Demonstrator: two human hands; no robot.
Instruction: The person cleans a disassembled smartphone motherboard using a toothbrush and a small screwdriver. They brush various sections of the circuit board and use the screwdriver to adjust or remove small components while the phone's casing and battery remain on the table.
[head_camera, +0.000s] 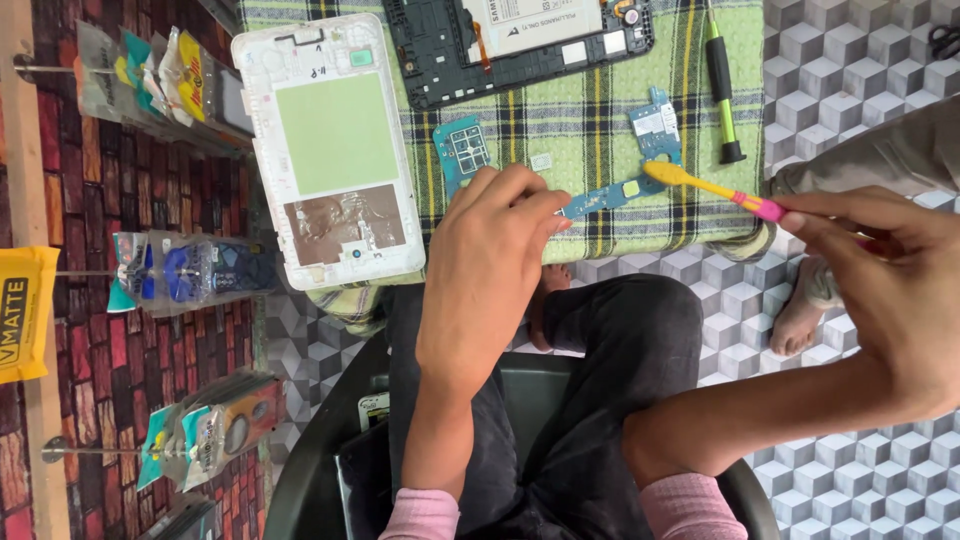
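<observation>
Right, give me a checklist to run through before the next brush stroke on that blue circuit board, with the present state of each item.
1. Left hand steadies the blue circuit board: ok, fingertips press on its near end.
2. Right hand grips the toothbrush: ok, held by the pink end of the handle.
3. Brush head on the board: ok, the yellow head rests at its far end.
4. Board lies flat on the checked cloth: ok.
5. Green screwdriver out of the brush's way: ok, it lies apart.
6. Bristles clean and dry: cannot tell.
</observation>
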